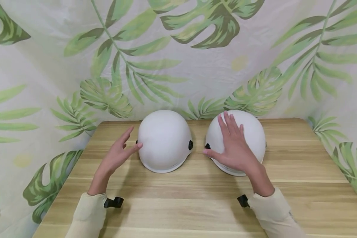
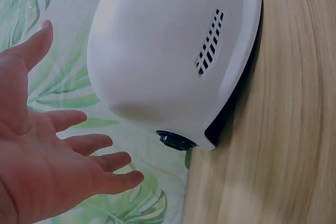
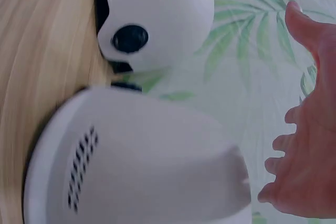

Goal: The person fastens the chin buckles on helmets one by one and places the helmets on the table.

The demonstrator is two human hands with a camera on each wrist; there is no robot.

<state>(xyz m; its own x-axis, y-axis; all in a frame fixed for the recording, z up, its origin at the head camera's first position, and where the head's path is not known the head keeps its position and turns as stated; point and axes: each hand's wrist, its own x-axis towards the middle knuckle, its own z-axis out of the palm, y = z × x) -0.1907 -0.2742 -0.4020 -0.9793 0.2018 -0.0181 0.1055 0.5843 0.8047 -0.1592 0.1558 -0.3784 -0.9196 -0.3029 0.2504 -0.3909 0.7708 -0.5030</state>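
Note:
Two white helmets rest dome-up, side by side, on the wooden table. Beside the left helmet (image 1: 163,142) is my left hand (image 1: 116,155), its fingers spread and the thumb overlapping the helmet's edge in the head view. The left wrist view shows the palm held away from the shell, with slotted vents and a black side knob (image 2: 176,140). My right hand (image 1: 236,148) hovers over the right helmet (image 1: 254,132), fingers extended and nothing held. In the right wrist view a gap separates the fingertips from that helmet (image 3: 142,156), and the hand's shadow falls on its shell.
The wood-grain table (image 1: 178,205) reaches the backdrop cloth (image 1: 202,59), which is printed with green leaves and hangs behind and at both sides. A black wrist mount (image 1: 114,202) sits on the left cuff, another (image 1: 243,200) on the right. A narrow gap separates the helmets.

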